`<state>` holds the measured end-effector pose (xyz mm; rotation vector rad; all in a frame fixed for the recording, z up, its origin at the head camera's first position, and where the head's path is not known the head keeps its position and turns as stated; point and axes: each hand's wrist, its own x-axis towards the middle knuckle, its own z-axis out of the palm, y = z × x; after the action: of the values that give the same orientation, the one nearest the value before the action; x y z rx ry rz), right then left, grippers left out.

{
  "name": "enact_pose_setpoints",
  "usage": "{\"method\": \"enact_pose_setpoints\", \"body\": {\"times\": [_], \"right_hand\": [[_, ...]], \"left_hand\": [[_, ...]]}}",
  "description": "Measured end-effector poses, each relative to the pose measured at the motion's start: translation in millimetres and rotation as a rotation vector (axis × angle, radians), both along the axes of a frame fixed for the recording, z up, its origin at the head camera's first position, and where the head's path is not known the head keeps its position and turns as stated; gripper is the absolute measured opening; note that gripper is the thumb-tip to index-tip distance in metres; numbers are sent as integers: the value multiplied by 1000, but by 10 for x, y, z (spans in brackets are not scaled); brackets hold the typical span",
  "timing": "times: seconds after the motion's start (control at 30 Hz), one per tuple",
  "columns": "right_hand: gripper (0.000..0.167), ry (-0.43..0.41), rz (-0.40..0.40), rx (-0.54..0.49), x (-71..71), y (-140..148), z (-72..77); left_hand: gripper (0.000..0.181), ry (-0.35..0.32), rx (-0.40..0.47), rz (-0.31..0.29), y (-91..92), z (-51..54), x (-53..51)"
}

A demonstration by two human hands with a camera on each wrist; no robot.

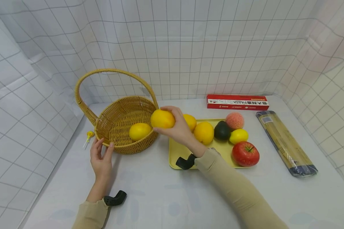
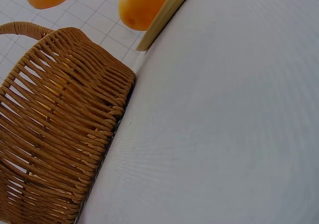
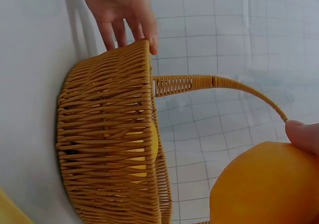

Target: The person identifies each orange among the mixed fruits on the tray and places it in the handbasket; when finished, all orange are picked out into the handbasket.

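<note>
My right hand [image 1: 176, 125] grips a yellow-orange fruit [image 1: 162, 119] beside the right rim of the wicker basket [image 1: 126, 148], at the left of the table. A yellow fruit [image 1: 139, 131] lies inside the basket. At the basket's front left rim is my left hand [image 1: 101, 162], its fingers around the edge. The right wrist view shows the held fruit [image 3: 264, 184] close up, the basket's woven side [image 3: 109, 134] and the left hand [image 3: 122, 10] at its rim. In the left wrist view the woven side [image 2: 60, 119] fills the left part.
A yellow tray [image 1: 175, 156] holds yellow-orange fruits [image 1: 204, 133], a dark green fruit [image 1: 222, 130], a lemon [image 1: 239, 136], a pink ball [image 1: 234, 121] and a red apple [image 1: 245, 154]. Behind is a red pasta box [image 1: 238, 102]; rightward, a noodle packet [image 1: 286, 143]. A lollipop [image 1: 90, 134] lies left.
</note>
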<state>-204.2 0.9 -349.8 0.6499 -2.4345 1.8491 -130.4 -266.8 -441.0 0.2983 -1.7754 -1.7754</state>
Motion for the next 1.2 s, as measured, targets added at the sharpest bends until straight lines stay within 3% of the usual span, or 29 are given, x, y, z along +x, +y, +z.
{"method": "enact_pose_setpoints", "body": {"times": [0.23, 0.47, 0.73, 1.0, 1.2], "right_hand": [[67, 37, 109, -74, -60, -235, 232], [67, 81, 179, -104, -94, -533, 306], [66, 104, 195, -42, -119, -809, 223], [66, 74, 184, 56, -190, -922, 48], [68, 48, 167, 74, -244, -965, -62]], "left_hand": [[42, 5, 1, 3, 12, 1, 3], [47, 17, 0, 5, 0, -18, 4], [44, 2, -4, 2, 14, 20, 26], [44, 5, -26, -8, 128, 218, 124], [45, 13, -6, -13, 50, 93, 78]]}}
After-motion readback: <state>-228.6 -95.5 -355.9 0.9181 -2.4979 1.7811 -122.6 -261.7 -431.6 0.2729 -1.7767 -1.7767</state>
